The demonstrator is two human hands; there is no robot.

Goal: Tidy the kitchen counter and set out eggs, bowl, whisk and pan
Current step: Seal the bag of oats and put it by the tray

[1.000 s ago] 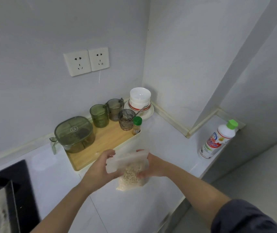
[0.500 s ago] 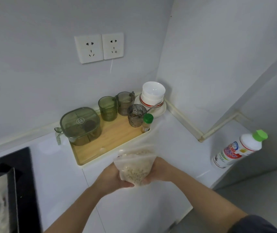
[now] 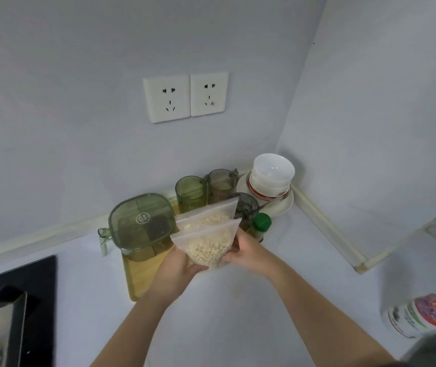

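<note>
**Item 1. Zip bag** [image 3: 206, 247]. Clear plastic, part-filled with pale grains (oats or the like, too small to tell). It is held off the worktop [image 3: 277, 287] between both hands.
- The left hand [image 3: 177, 266] cups the lower left corner from beneath, fingers curled round it.
- The right hand [image 3: 248, 250] grips the right edge.
- Judged reason: a soft, slumping bag wants support under its load and a second hold to keep the sealed top uppermost.
- Two seal strips show at the top, one behind the other. I cannot tell whether this is a fold or a second bag.

**Item 2. Wooden tray** [image 3: 140, 282]. It lies under and beyond the left hand, against the wall.
- It carries a green lidded container [image 3: 142, 226], green cups [image 3: 190, 193] and a dark glass [image 3: 247, 205].
- A green-capped spice jar [image 3: 261, 225] stands just beyond the right hand.
- Judged reason: the small things are grouped together to keep the worktop free.

**Item 3. White bowls** [image 3: 272, 173]. They are stacked on a plate [image 3: 285, 205] in the corner, beyond the right hand. The task's bowl would likely come from here. No eggs or whisk are in sight, and I can make out no pan.

**Item 4. Bottle** [image 3: 423, 316]. White, with a printed label, well to the right of the right hand and blurred.

**Change noted.** Half a second back the bag sat lower and nearer the person, short of the cups. It now rides higher and further forward over the tray, covering part of the cups. Both holds are unchanged.
</note>
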